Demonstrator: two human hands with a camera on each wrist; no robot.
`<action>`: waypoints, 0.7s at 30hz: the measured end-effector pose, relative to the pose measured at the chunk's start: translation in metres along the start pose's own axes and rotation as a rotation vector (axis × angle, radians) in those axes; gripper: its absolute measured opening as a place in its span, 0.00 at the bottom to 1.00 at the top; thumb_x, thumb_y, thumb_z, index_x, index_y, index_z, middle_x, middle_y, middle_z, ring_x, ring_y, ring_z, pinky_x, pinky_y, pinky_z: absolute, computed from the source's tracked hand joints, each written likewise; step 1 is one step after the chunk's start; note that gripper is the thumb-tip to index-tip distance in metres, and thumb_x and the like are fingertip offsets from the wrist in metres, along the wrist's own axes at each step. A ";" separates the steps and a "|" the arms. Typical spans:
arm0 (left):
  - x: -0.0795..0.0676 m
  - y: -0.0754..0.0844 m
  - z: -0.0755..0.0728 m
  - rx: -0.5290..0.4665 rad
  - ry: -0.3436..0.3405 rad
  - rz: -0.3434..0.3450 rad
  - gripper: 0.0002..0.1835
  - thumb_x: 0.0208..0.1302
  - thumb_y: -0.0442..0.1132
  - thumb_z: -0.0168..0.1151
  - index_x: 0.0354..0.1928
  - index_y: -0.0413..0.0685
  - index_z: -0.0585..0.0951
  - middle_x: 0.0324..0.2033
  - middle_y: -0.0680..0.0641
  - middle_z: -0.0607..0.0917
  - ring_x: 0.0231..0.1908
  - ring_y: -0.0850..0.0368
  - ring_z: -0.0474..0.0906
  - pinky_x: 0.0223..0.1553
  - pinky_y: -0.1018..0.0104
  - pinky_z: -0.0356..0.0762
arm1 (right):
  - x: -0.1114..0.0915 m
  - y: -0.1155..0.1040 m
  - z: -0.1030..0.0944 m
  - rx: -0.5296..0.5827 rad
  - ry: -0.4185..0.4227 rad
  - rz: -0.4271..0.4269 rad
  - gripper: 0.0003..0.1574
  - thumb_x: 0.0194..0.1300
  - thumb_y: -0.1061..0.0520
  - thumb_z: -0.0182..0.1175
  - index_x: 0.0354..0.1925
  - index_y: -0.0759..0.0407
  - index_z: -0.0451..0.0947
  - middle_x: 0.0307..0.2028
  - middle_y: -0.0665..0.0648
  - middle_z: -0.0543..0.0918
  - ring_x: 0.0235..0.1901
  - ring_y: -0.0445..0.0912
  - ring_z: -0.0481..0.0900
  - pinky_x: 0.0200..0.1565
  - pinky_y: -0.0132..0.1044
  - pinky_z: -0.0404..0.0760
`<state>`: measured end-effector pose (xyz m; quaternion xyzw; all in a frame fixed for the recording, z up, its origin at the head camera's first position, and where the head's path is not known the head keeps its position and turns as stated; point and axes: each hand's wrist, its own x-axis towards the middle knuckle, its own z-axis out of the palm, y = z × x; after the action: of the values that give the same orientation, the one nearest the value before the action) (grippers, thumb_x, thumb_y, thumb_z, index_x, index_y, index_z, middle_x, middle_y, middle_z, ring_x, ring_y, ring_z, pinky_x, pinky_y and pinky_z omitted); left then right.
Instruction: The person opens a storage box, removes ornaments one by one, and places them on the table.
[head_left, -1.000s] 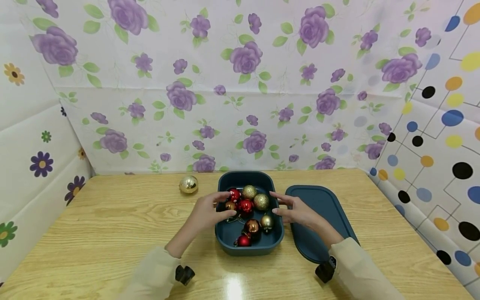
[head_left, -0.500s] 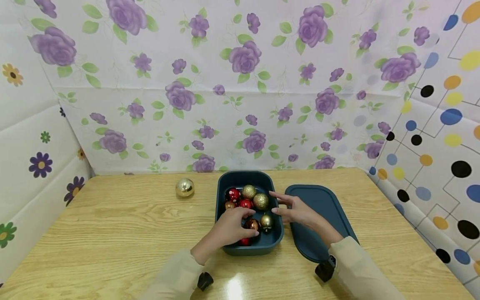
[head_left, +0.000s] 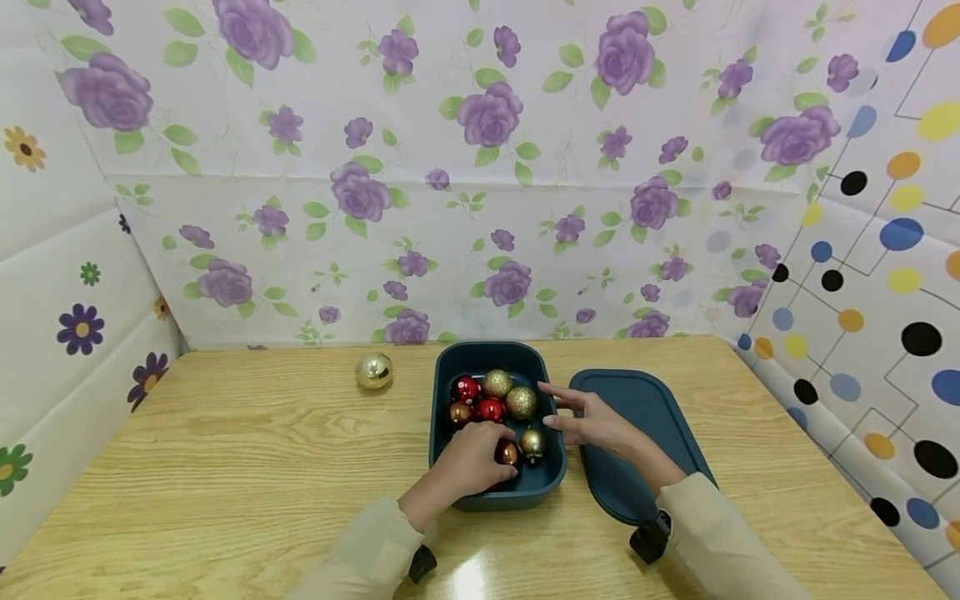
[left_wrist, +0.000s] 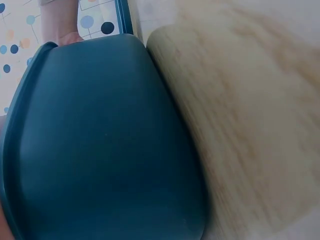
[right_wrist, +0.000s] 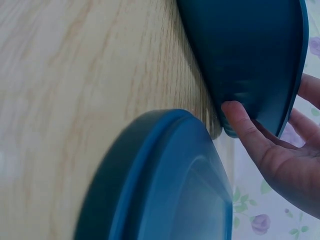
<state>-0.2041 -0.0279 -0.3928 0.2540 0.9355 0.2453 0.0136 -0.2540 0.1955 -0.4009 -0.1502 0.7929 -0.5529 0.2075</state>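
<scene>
In the head view a dark blue plastic box (head_left: 447,363) stands on the table, holding several Christmas baubles. My left hand (head_left: 468,460) reaches over its left front side, thumb and fingers around a copper bauble (head_left: 510,452); a red one below is mostly covered by the hand. My right hand (head_left: 596,423) holds the box's right wall, with fingers over the rim and one against the outside, as the right wrist view shows. Red baubles (head_left: 491,410), glittery gold baubles (head_left: 521,402) and a smooth gold bauble (head_left: 533,443) lie inside. In the left wrist view the box wall hides the left fingers.
A loose shiny gold bauble (head_left: 374,371) rests on the wooden table (head_left: 247,450), left of the box. The box's blue lid (head_left: 637,417) lies flat to the right, partly under the right forearm. Flower-printed cloth (head_left: 450,250) hangs behind.
My left hand has moved right and toward the front, from the box's left side to the copper bauble. The loose gold bauble rolled left, then slightly back. My right hand stays put.
</scene>
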 end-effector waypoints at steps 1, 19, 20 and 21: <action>0.000 0.000 0.000 0.001 -0.001 0.000 0.23 0.50 0.42 0.70 0.48 0.41 0.79 0.44 0.46 0.82 0.44 0.52 0.78 0.44 0.60 0.76 | 0.000 0.000 0.000 0.000 0.001 0.000 0.43 0.60 0.47 0.59 0.69 0.50 0.53 0.65 0.74 0.53 0.55 0.62 0.69 0.44 0.46 0.79; 0.000 -0.001 -0.018 -0.063 0.027 0.006 0.23 0.50 0.42 0.69 0.49 0.40 0.79 0.45 0.45 0.82 0.43 0.52 0.78 0.44 0.57 0.76 | 0.000 0.000 0.000 0.025 -0.013 -0.006 0.43 0.61 0.49 0.59 0.70 0.52 0.52 0.65 0.74 0.51 0.56 0.62 0.68 0.45 0.46 0.78; -0.001 -0.002 -0.022 -0.074 0.042 0.012 0.23 0.51 0.42 0.69 0.49 0.40 0.79 0.45 0.45 0.81 0.43 0.51 0.78 0.44 0.56 0.75 | 0.000 0.000 0.000 0.027 -0.014 -0.007 0.43 0.61 0.49 0.59 0.70 0.52 0.52 0.65 0.74 0.51 0.56 0.62 0.68 0.45 0.46 0.78; -0.001 -0.003 -0.025 -0.084 0.060 0.016 0.23 0.51 0.42 0.68 0.49 0.40 0.79 0.45 0.44 0.81 0.44 0.50 0.77 0.45 0.55 0.75 | 0.000 0.000 0.000 0.030 -0.015 -0.007 0.43 0.61 0.49 0.59 0.70 0.52 0.52 0.65 0.75 0.51 0.56 0.62 0.69 0.45 0.46 0.78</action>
<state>-0.2080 -0.0420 -0.3717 0.2531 0.9223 0.2920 -0.0056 -0.2536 0.1952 -0.4007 -0.1539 0.7824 -0.5643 0.2138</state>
